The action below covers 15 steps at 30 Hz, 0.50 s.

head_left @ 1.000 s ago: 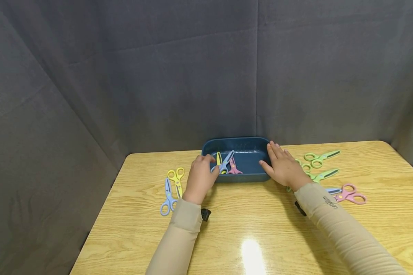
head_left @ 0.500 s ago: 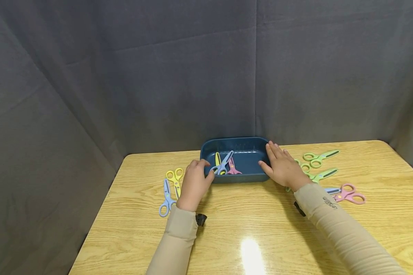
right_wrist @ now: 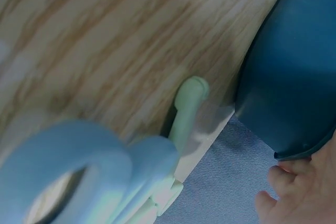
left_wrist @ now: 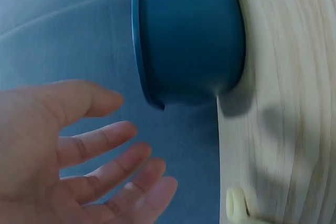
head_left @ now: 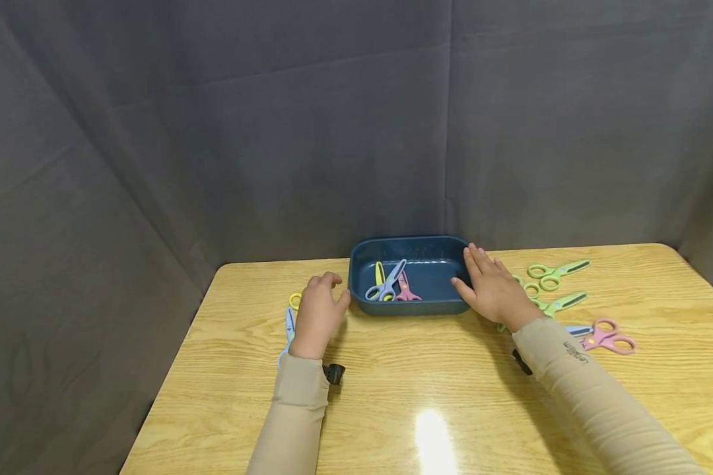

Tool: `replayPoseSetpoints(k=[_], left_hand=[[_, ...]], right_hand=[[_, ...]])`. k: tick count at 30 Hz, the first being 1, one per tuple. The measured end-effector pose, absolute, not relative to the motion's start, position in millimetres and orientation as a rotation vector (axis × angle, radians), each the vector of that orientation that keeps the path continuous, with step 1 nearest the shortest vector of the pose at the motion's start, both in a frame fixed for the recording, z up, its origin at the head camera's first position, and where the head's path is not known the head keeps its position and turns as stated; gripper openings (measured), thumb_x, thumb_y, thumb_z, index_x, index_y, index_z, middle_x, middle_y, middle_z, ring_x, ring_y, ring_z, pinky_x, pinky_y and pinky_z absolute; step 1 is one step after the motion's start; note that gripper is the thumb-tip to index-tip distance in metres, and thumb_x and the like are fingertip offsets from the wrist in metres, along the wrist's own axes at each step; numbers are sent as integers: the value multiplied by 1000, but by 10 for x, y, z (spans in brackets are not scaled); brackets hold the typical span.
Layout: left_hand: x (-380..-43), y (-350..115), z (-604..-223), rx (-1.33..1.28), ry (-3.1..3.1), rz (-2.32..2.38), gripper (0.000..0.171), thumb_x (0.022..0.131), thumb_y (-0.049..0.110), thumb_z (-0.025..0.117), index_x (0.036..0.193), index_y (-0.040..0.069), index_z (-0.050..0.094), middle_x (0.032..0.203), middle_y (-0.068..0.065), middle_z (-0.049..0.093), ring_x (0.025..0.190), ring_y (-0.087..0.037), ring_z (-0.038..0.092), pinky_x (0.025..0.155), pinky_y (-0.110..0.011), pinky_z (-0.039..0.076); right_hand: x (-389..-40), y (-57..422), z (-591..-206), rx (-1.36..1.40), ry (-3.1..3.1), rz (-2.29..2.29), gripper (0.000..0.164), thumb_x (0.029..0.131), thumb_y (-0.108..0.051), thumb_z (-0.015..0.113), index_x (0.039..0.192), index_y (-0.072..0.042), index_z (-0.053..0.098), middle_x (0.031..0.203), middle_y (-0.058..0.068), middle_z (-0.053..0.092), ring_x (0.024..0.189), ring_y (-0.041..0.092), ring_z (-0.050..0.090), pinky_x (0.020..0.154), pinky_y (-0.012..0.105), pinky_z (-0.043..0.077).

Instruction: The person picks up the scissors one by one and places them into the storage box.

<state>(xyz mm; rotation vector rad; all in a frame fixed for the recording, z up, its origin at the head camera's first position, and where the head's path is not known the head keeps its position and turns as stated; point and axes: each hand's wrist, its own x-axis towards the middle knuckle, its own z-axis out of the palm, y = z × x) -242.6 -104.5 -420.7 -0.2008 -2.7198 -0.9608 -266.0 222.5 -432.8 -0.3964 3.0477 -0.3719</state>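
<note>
At left on the table, light-blue scissors and yellow scissors lay partly hidden by the left hand. Its fingers were released, loosely bent, near the tray's left end. Dark blue tray stood at the far edge; 3 pairs lay in its left half: a yellow pair, a blue pair, a pink pair. Right hand: fingers extended against the right rim, unclenched. Farther right: green scissors; nearer, pink scissors.
</note>
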Motion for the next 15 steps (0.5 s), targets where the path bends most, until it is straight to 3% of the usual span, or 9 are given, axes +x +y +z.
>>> replayPoseSetpoints(k=[8,15], left_hand=[[-2439,-1240,-4226,-85,-2757,-951,34,98,18,66,125,-3,64,114,-25,61,97,-41,61,82,-51,54],[-2483,-1384,-4289,11,-2774,-928,34,98,15,67,127,-3,63,125,-29,58,107,-48,56,88,-55,50]], right_hand=[[-2632,2229,-4304,-386,3037,-398,78,109,-44,37,159,8,8,167,25,2,153,43,5,122,58,3],[-2649,2216,-4296,-387,3043,-386,79,109,-46,36,159,8,7,167,25,2,153,43,5,122,58,4]])
